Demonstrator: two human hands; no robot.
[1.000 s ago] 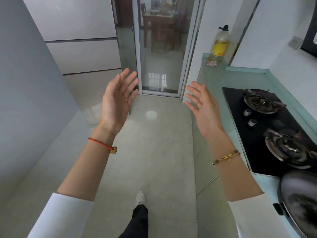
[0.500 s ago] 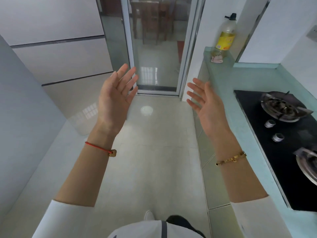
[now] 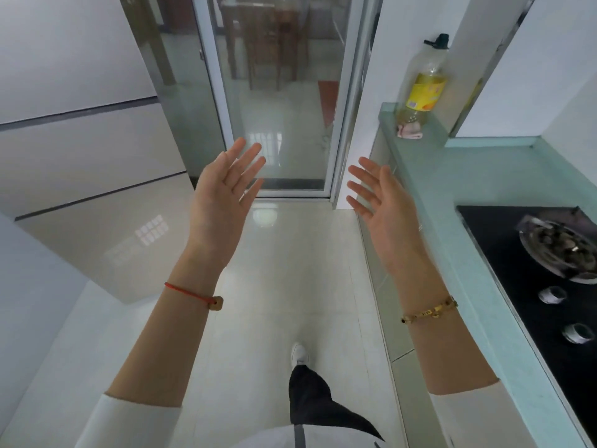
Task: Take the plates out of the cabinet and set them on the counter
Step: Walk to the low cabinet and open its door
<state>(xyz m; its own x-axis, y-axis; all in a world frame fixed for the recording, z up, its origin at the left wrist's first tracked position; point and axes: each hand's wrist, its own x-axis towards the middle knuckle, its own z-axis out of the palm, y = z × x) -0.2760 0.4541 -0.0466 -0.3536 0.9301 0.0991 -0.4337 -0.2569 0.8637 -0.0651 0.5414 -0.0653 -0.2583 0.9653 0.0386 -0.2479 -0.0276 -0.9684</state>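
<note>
Plates are nowhere to be seen in the head view, and the cabinet that holds them cannot be made out either. Both hands are raised in front of the body, well apart, with nothing held. The left hand (image 3: 223, 202) is spread wide, palm turned inward, fingers splayed and pointed toward the glass door (image 3: 277, 92). A red string bracelet (image 3: 193, 295) is worn on its wrist. The right hand (image 3: 384, 205) is likewise spread flat with the fingers apart, its palm facing the left one, and a gold bracelet (image 3: 429, 313) is worn on its wrist. White sleeves are seen at the bottom edge.

The worktop (image 3: 452, 195), pale green, runs along the right side. A black hob (image 3: 517, 286) is set into it, with a burner (image 3: 559, 250) and two knobs (image 3: 552, 294) visible. At the far end of the worktop an oil bottle (image 3: 424, 82) stands upright, with a small pink cloth (image 3: 409, 130) just beside its base. A white shoe (image 3: 298, 352) and a dark trouser leg are seen on the pale tiled floor (image 3: 290, 286).
</note>
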